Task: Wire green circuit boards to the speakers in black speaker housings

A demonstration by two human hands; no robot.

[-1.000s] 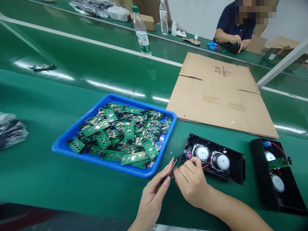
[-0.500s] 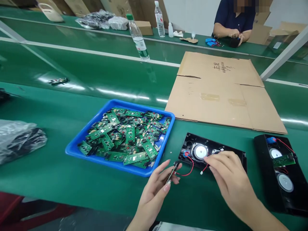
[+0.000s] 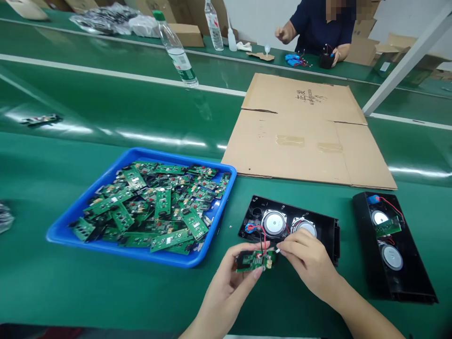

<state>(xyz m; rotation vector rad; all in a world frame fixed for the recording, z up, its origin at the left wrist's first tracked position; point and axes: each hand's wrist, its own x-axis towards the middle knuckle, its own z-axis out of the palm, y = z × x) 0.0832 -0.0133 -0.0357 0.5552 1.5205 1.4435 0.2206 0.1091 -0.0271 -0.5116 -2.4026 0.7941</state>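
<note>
My left hand grips a green circuit board by its edges, component side up. Red and black wires run from the board to a blue part in the black speaker housing behind it. Between the fingertips of my right hand is a small white wire connector, close to the board's right end. Two round speakers sit in that housing. On the right lies a second black housing, with a circuit board across its speakers.
A blue tray heaped with circuit boards stands left of my hands. Flattened cardboard lies behind the housings. A water bottle and another person are across the green bench.
My left hand has turned the board face up. My right hand has brought the white connector from over the housing to the board's right end. The view has shifted right.
</note>
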